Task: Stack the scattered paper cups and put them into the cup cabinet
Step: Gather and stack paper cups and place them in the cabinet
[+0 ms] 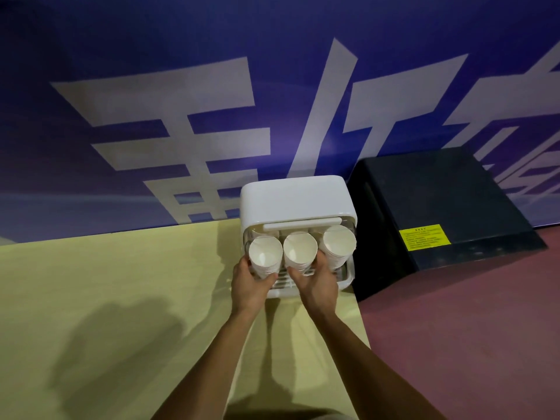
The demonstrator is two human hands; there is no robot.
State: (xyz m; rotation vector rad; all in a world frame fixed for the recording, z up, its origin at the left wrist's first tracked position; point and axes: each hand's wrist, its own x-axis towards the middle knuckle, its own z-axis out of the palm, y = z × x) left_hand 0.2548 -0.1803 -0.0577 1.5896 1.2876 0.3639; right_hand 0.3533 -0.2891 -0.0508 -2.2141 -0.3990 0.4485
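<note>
A white cup cabinet (pixel 295 198) stands at the far edge of the yellow-covered table, its front open. Three stacks of white paper cups stand upright side by side in its opening. My left hand (pixel 251 283) grips the left stack (pixel 265 257) from below. My right hand (pixel 315 283) is wrapped around the base of the middle stack (pixel 300 250). The right stack (pixel 339 245) stands alone inside the cabinet, untouched. A slatted white rack at the cabinet's bottom shows between my hands.
A black box (pixel 439 207) with a yellow label stands right beside the cabinet on a reddish surface. A blue banner wall (pixel 181 86) with large white characters rises directly behind. The yellow tablecloth (pixel 106 298) stretches left and toward me.
</note>
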